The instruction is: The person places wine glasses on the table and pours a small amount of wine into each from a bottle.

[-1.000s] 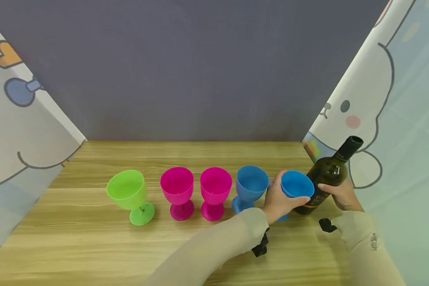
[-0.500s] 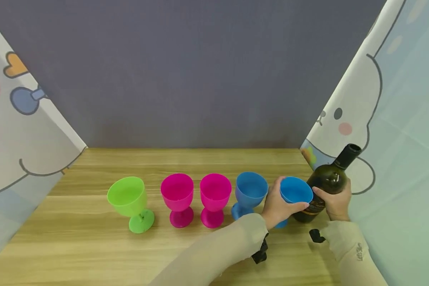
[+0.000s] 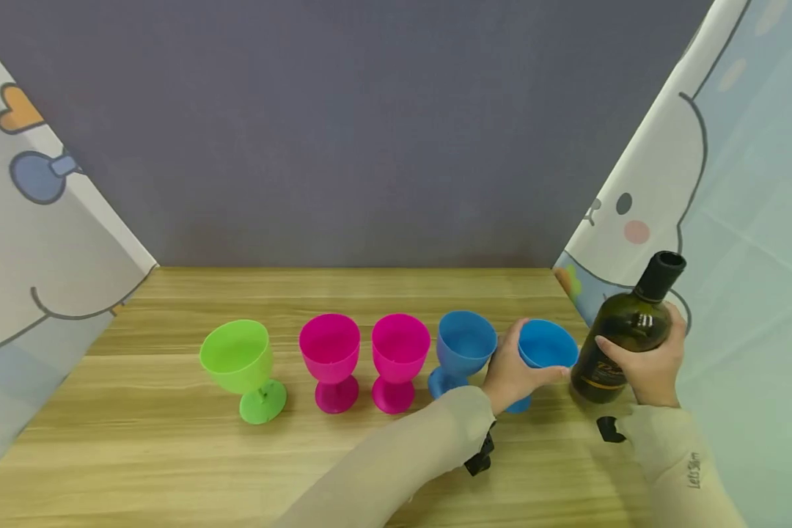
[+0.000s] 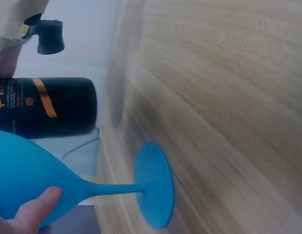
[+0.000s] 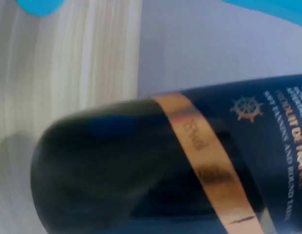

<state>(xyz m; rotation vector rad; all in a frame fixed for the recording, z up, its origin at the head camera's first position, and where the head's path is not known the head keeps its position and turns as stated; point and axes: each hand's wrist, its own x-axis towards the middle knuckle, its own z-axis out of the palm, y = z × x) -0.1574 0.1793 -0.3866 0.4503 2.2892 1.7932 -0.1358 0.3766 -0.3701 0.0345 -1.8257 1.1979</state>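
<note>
In the head view my left hand (image 3: 515, 370) grips the bowl of the rightmost blue goblet (image 3: 548, 345), thumb on its near side. That goblet's stem and round foot (image 4: 154, 185) show in the left wrist view, the foot at the tabletop. My right hand (image 3: 653, 359) holds a dark green wine bottle (image 3: 623, 323) round its body, neck up and leaning right. Both wrist views show the bottle's base (image 5: 82, 165) a little off the table. Bottle and goblet stand apart, side by side. A second blue goblet (image 3: 465, 345) is just left of my left hand.
Two pink goblets (image 3: 330, 348) and a green goblet (image 3: 237, 356) continue the row to the left on the wooden table (image 3: 171, 462). A grey panel (image 3: 356, 132) closes off the back. A printed cloth (image 3: 752, 293) hangs close beside the right arm.
My right hand has moved the bottle to the right, away from the held goblet, and a gap now shows between them. The left hand keeps its grip on the goblet in the same spot.
</note>
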